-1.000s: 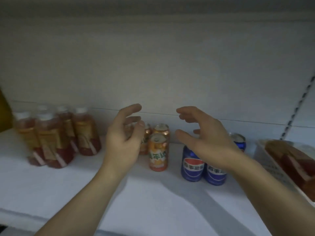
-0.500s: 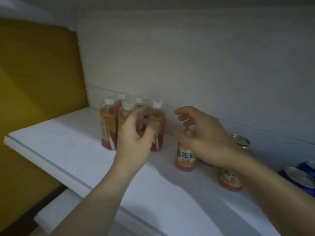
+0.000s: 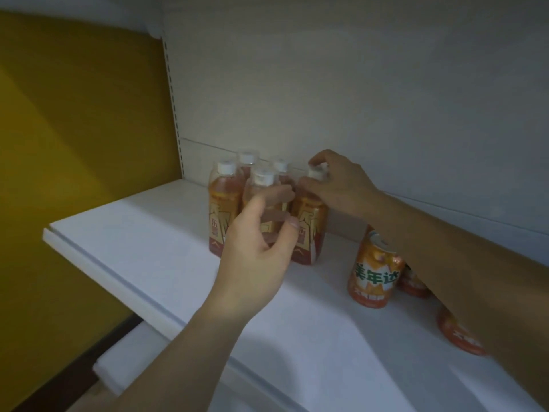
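Several tea bottles with white caps and orange labels stand grouped at the back of a white shelf (image 3: 142, 248). My left hand (image 3: 258, 248) curls round the front middle bottle (image 3: 263, 181), fingers across its body and thumb on its right side; the fingers are blurred. My right hand (image 3: 341, 185) reaches in from the right and pinches the neck and cap of the right-hand bottle (image 3: 309, 221). The other bottles (image 3: 222, 191) stand untouched behind and to the left.
An orange soda can (image 3: 374, 275) stands right of the bottles, under my right forearm. Two more orange cans (image 3: 414, 283) (image 3: 457, 334) are partly hidden by that arm. A yellow wall (image 3: 74, 144) closes the left side. A lower shelf (image 3: 118, 370) shows below.
The view swung left from the cans to the bottles. Both hands, open a second ago, reached forward and closed on two bottles.
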Tool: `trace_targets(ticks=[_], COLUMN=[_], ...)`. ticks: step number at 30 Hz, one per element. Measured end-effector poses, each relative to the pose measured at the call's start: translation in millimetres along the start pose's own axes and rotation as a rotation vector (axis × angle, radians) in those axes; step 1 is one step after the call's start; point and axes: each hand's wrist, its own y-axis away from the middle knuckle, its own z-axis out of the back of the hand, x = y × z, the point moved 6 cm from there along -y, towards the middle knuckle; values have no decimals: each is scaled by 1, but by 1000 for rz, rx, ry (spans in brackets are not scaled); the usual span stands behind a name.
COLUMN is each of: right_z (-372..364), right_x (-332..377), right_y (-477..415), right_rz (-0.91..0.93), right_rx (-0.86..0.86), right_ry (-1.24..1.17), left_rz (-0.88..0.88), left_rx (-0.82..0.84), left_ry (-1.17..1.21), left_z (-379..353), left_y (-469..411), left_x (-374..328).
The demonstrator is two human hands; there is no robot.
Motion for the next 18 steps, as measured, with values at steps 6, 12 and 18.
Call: trace_targets(ticks=[6,12,18], right_z=[24,121,185], right_x=[-2,30,34], right_y=[24,64,116], right_rz=[-19,60,74], right_rx=[-151,-427,-513], right_ry=[-149,-436,-587], left_rz=[-3,8,65], left_rx=[1,-10,300], left_ry=[-24,-24,305], left_z=[-2,-24,-102], left_y=[4,6,19], left_x=[-4,-15,-52])
